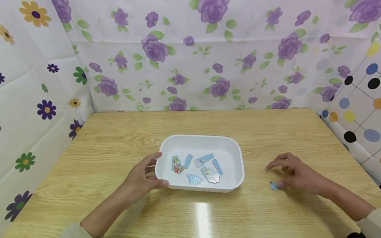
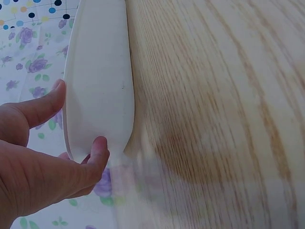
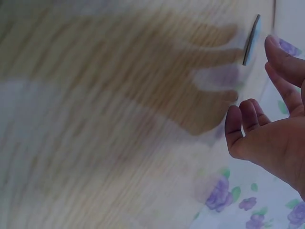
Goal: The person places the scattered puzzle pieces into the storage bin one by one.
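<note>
A white plastic basin with rounded corners stands on the wooden table. My left hand holds its left end, thumb at the near rim and fingers along the end wall. Inside lie several flat, irregular pieces, among them a multicoloured one, a triangular blue one and a pale blue-and-grey one. To the right of the basin, my right hand hovers low with fingers bent and apart. A small flat blue piece lies on the table by its thumb; in the right wrist view this piece shows edge-on, apart from the fingers.
The light wood table reaches back to a hanging cloth printed with purple roses. Another flowered cloth borders the left side, and a dotted cloth borders the right.
</note>
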A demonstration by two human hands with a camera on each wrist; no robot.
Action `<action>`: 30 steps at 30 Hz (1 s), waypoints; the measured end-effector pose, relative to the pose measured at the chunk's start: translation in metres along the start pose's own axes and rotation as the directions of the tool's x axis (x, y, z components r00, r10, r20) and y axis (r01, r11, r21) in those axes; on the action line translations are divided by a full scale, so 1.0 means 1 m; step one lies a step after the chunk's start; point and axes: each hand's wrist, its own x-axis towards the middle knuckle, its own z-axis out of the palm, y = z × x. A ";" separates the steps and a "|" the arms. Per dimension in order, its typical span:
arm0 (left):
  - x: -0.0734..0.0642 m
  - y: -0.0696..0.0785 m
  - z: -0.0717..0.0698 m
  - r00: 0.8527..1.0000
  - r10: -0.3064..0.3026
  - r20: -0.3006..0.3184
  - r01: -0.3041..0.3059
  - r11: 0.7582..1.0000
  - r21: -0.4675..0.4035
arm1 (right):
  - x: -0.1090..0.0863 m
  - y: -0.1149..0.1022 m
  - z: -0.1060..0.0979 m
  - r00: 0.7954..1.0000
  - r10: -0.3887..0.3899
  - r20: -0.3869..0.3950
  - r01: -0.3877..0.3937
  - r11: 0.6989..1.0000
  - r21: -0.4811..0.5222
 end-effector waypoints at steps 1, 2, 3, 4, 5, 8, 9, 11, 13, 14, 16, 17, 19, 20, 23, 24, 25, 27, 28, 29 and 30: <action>0.000 0.000 0.000 1.000 0.000 0.001 0.000 1.000 -0.001 | -0.002 0.001 0.000 1.000 -0.007 0.003 0.007 1.000 -0.006; 0.000 0.000 0.000 1.000 0.000 0.000 0.000 1.000 0.000 | -0.003 0.003 0.001 1.000 -0.007 0.004 0.007 1.000 -0.010; 0.000 0.000 0.000 1.000 0.000 0.000 0.000 1.000 0.001 | -0.005 0.005 0.001 1.000 -0.013 0.003 0.013 1.000 -0.009; 0.000 0.000 0.000 1.000 0.001 0.000 -0.001 1.000 0.002 | -0.006 0.006 0.002 1.000 -0.022 0.000 0.022 1.000 -0.003; 0.000 0.000 0.000 1.000 0.002 0.001 -0.002 1.000 0.001 | -0.007 0.008 0.002 1.000 -0.030 0.000 0.030 1.000 -0.002; 0.000 0.000 0.000 1.000 0.003 -0.001 -0.003 1.000 0.001 | -0.010 0.013 0.003 0.998 -0.054 -0.014 0.054 0.998 -0.012; 0.000 0.000 -0.001 1.000 0.002 -0.002 -0.002 1.000 0.001 | -0.010 0.014 0.004 0.997 -0.068 -0.020 0.068 0.997 -0.023; 0.000 0.000 0.000 1.000 0.001 -0.004 -0.001 1.000 0.000 | -0.011 0.016 0.005 0.995 -0.096 -0.037 0.094 0.995 -0.044; 0.000 0.000 -0.001 1.000 0.003 -0.002 -0.003 1.000 -0.002 | -0.011 0.018 0.007 0.993 -0.105 -0.052 0.102 0.993 -0.058; 0.000 -0.001 -0.001 1.000 0.004 0.001 -0.004 1.000 -0.003 | -0.012 0.018 0.007 0.993 -0.101 -0.057 0.098 0.994 -0.055; 0.000 -0.001 -0.001 1.000 0.006 0.009 -0.006 1.000 -0.010 | -0.012 0.018 0.008 0.994 -0.085 -0.063 0.082 0.996 -0.037; 0.000 -0.001 -0.001 1.000 0.006 0.012 -0.006 1.000 -0.011 | -0.013 0.018 0.009 0.995 -0.075 -0.063 0.073 0.997 -0.026; 0.000 -0.002 -0.001 1.000 0.002 0.016 -0.001 1.000 -0.017 | -0.013 0.017 0.009 0.996 -0.063 -0.065 0.062 0.998 -0.004; 0.001 -0.002 -0.001 1.000 -0.003 0.016 0.003 1.000 -0.019 | -0.013 0.017 0.010 0.995 -0.064 -0.071 0.064 0.998 -0.003; 0.001 -0.001 -0.001 1.000 -0.004 0.014 0.004 1.000 -0.017 | -0.013 0.017 0.012 0.991 -0.088 -0.098 0.087 0.996 -0.020; 0.001 -0.001 -0.001 1.000 -0.002 0.014 0.002 1.000 -0.016 | -0.012 0.018 0.013 0.989 -0.098 -0.107 0.096 0.995 -0.027; 0.001 -0.001 -0.001 1.000 0.002 0.014 -0.002 1.000 -0.014 | -0.012 0.018 0.014 0.988 -0.108 -0.114 0.105 0.994 -0.033; 0.001 -0.001 -0.001 1.000 0.016 0.016 -0.016 1.000 -0.006 | -0.012 0.019 0.015 0.984 -0.130 -0.126 0.126 0.991 -0.039; 0.001 0.000 -0.001 1.000 0.020 0.017 -0.020 1.000 -0.004 | -0.012 0.020 0.016 0.981 -0.144 -0.129 0.139 0.989 -0.041; 0.001 0.000 -0.001 1.000 0.020 0.016 -0.020 1.000 -0.005 | -0.012 0.020 0.016 0.979 -0.159 -0.130 0.154 0.987 -0.046; 0.001 0.000 -0.001 1.000 0.020 0.016 -0.020 1.000 -0.005 | -0.012 0.021 0.017 0.976 -0.177 -0.129 0.171 0.984 -0.057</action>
